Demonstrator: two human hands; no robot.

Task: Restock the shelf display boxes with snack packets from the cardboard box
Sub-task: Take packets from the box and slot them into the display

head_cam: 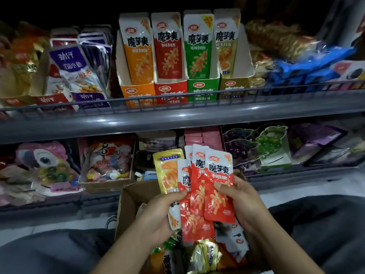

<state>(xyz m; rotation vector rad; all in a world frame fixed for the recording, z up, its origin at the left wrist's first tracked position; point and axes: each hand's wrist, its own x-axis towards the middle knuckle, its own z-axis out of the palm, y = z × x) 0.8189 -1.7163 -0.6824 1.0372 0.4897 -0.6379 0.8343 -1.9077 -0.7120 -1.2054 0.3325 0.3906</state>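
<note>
A: Where's stuff rel. to the hands?
B: Biggest first: upper shelf (pixel 177 117) sits above and ahead. On it, four display boxes side by side; red display box (pixel 171 91) is 2nd from left, almost straight up from the hands. Cardboard box (pixel 128 204) is below, between the knees.
A: Hands?
B: Both clamped on a fan of red packets (pixel 215 186), long axis upright, tops toward the shelf. Left hand (pixel 156 220) pinches the lower left edge, plus a yellow packet (pixel 167 175) behind. Right hand (pixel 241 202) grips the right edge.
A: Nearer hand?
B: Prob. about equal; box is centred between them.
</note>
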